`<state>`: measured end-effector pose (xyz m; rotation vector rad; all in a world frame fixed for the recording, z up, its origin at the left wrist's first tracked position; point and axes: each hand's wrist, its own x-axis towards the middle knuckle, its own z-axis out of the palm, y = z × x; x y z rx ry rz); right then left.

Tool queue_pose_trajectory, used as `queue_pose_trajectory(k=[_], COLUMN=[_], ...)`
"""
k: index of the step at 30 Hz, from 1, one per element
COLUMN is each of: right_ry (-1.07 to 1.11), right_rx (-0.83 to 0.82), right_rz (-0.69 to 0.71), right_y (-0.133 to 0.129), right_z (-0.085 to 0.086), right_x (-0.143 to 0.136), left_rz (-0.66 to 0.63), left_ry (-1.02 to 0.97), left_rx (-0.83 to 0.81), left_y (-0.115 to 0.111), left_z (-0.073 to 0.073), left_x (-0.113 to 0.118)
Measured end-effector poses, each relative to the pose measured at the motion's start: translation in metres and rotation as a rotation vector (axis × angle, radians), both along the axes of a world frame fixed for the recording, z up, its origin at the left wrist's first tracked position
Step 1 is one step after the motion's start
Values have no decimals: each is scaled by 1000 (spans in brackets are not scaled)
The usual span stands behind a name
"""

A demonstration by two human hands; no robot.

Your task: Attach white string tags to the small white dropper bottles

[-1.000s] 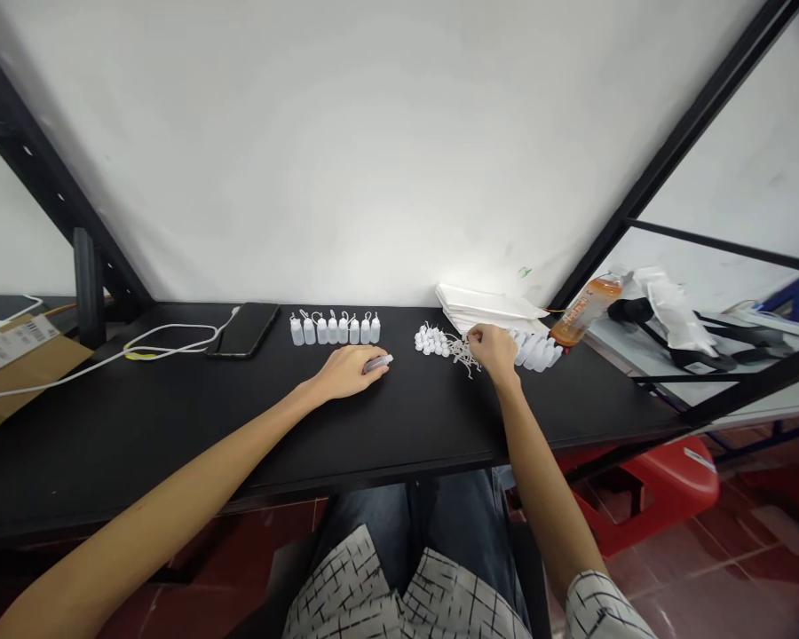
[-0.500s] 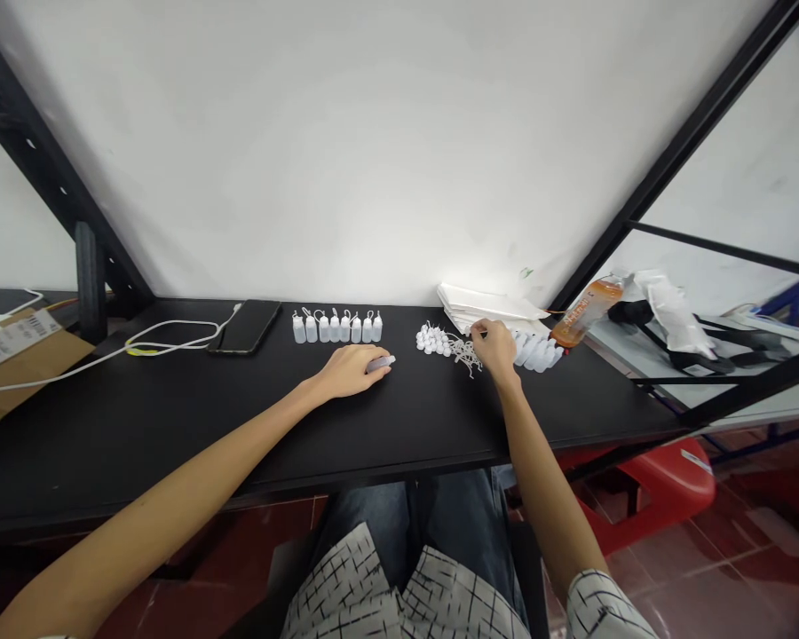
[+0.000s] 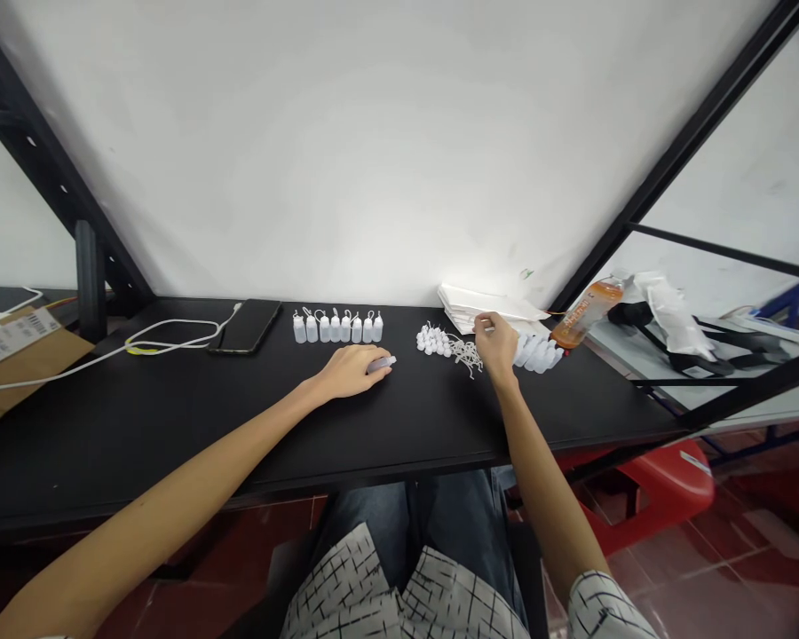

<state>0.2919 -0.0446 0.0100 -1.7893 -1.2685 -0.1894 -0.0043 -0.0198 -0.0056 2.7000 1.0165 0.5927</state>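
My left hand [image 3: 350, 371] rests on the black table [image 3: 386, 426], its fingers closed round a small translucent squeeze bottle [image 3: 381, 363] tipped on its side. My right hand [image 3: 496, 342] is closed in a pinch just above the right end of a heap of thin white straps [image 3: 466, 353]; anything between its fingertips is too small to make out. Left of the straps lies a cluster of white pointed caps [image 3: 432, 339]. Partly behind my right hand, several capless bottles [image 3: 538, 353] lie side by side. Several capped bottles [image 3: 335, 329] stand in a row beyond my left hand.
A stack of white paper [image 3: 493, 304] lies against the wall, with an orange drink bottle [image 3: 582, 315] to its right. On the left are a black phone [image 3: 246, 327], a white cable [image 3: 173, 333] and a cardboard piece [image 3: 33, 364]. A red stool [image 3: 672, 484] stands below.
My right hand has lifted slightly and moved a little away from me, off the straps. My left hand stays in place with the squeeze bottle.
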Motion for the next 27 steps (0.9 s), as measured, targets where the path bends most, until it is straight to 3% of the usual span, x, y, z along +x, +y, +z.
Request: queue_pose_trajectory(k=[4,7,10,14,18,27], right_ry=[203,406,490,438,408,442], right_rx=[58,68,-27,-199,-260,-335], right_rz=[150,395,647,875,946,973], right_y=[1,2,1,-4,-8,-8], right_z=[2,3,2,-3,-5,-10], right_x=[-2,-12,-32,-64,-80,-82], left_rz=[-2,-5,1,17,27,6], left_ry=[-15,-18,-35,-69,-89,-93], left_rx=[-4,-10,2,9,-8,-15], left_y=[-1,-1,-2,-2,-1,0], left_z=[1,0,-1,-3,-4,-5], left_x=[0,0,1,2,3,4])
